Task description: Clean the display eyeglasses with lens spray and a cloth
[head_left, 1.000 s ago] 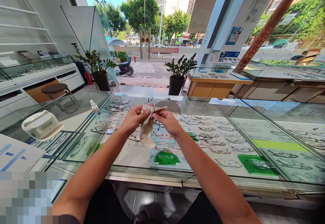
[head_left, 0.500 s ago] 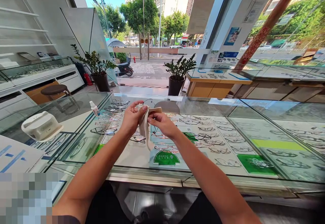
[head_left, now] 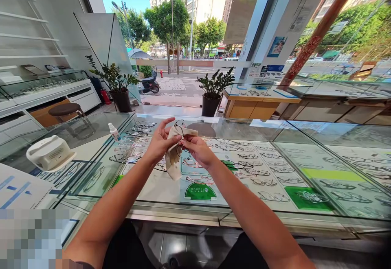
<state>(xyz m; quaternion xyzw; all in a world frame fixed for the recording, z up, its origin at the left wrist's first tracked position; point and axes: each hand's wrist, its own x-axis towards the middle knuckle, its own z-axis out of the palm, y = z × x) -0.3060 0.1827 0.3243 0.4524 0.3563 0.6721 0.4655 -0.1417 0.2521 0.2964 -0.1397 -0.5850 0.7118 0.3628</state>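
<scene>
Both my hands are raised above a glass display counter (head_left: 214, 208). My left hand (head_left: 160, 141) pinches a beige cleaning cloth (head_left: 172, 159), with some fingers spread upward. My right hand (head_left: 197, 149) is closed on the cloth and on a thin dark-framed pair of glasses (head_left: 180, 125) wrapped in it. Only part of the frame shows above the cloth, whose lower end hangs down between my hands.
Rows of glasses (head_left: 253, 163) lie under the glass top. A small white spray bottle (head_left: 114, 132) and a white box-like device (head_left: 49, 152) stand on the counter at left. Two potted plants (head_left: 214, 90) stand beyond, by the open shopfront.
My hands have shifted slightly with the cloth; the left fingers have opened upward, and the frame's top shows above the cloth again, as it did a second ago.
</scene>
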